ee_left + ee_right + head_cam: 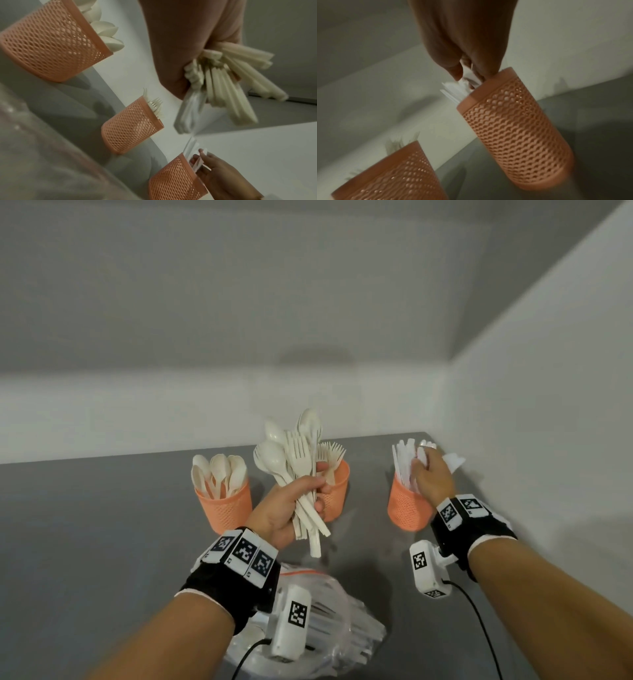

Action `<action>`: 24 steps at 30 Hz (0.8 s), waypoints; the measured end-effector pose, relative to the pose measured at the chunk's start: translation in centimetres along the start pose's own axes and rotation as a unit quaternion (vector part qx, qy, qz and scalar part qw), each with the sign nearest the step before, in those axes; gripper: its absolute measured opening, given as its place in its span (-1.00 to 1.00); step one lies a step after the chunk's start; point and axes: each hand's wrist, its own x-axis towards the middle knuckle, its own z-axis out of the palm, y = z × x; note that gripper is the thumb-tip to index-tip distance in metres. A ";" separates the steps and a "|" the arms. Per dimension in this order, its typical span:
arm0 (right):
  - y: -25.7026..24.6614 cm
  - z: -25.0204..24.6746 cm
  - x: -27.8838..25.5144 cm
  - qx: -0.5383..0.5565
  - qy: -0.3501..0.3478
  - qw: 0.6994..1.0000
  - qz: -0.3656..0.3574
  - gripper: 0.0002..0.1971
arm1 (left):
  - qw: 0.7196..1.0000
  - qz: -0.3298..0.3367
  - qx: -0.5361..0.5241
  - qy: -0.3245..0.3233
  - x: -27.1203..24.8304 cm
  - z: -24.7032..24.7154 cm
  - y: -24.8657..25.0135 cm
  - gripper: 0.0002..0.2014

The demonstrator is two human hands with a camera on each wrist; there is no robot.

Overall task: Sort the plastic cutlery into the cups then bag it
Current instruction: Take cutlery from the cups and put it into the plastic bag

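Three orange mesh cups stand in a row on the grey table. The left cup (226, 506) holds spoons, the middle cup (334, 491) forks, the right cup (407, 508) white knives. My left hand (291, 505) grips a mixed bundle of cream spoons and forks (296, 467) upright in front of the middle cup. My right hand (430, 474) reaches into the top of the right cup, and its fingers (457, 70) pinch a white knife (471, 76) at the cup's rim. In the left wrist view the bundle's handles (231, 88) fan out below my fist.
A clear plastic zip bag (329, 625) lies on the table near the front edge, under my left wrist. White walls close in behind and to the right of the table (102, 525). A white scrap (454, 462) lies beside the right cup.
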 end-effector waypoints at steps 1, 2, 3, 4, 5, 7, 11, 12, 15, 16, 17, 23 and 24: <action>-0.4 -0.1 -0.1 0.002 0.022 1.000 -0.021 -0.70 | 1.000 -0.007 -0.010 -0.006 0.0 0.1 0.1 -0.78; -1.1 -0.3 -0.3 0.002 0.051 0.997 -0.055 -0.66 | 0.999 -0.013 -0.022 -0.019 -0.1 0.3 0.3 -0.76; -2.1 -0.4 -0.6 0.003 0.082 0.992 -0.094 -0.64 | 0.998 -0.015 -0.037 -0.040 -0.3 0.6 0.5 -0.76; -3.4 -0.4 -1.0 0.014 0.103 0.986 -0.134 -0.64 | 0.996 -0.015 -0.055 -0.063 -0.3 0.8 0.7 -0.76; -4.8 -0.3 -1.7 0.036 0.103 0.980 -0.164 -0.67 | 0.994 -0.016 -0.073 -0.080 -0.4 1.1 0.9 -0.76; -7.6 0.0 -3.3 0.093 0.037 0.975 -0.198 -0.78 | 0.992 -0.024 -0.093 -0.080 -0.2 1.3 1.1 -0.74; -11.6 1.6 -7.4 0.125 -0.143 0.961 -0.199 -0.91 | 0.995 -0.045 -0.087 -0.034 0.3 1.4 1.1 -0.75; -12.0 2.1 -8.0 0.108 -0.157 0.963 -0.191 -0.93 | 0.996 -0.051 -0.071 -0.024 0.5 1.2 1.0 -0.72; -12.2 3.8 -9.1 0.075 -0.176 0.971 -0.146 -0.92 | 0.998 -0.046 -0.048 -0.001 0.6 0.8 0.9 -0.64; -12.1 4.2 -9.4 0.071 -0.187 0.970 -0.135 -0.94 | 0.998 -0.045 -0.047 0.002 0.5 0.8 1.0 -0.65; -12.2 4.5 -9.6 0.068 -0.197 0.969 -0.130 -0.96 | 0.998 -0.044 -0.047 0.005 0.5 0.7 1.0 -0.68; -12.5 5.3 -10.4 0.056 -0.195 0.969 -0.139 -0.98 | 0.999 -0.025 -0.040 -0.008 0.0 0.0 1.0 -0.71; -12.4 5.6 -10.3 0.054 -0.181 0.972 -0.137 -0.95 | 0.999 -0.022 -0.036 -0.002 0.0 -0.2 1.2 -0.72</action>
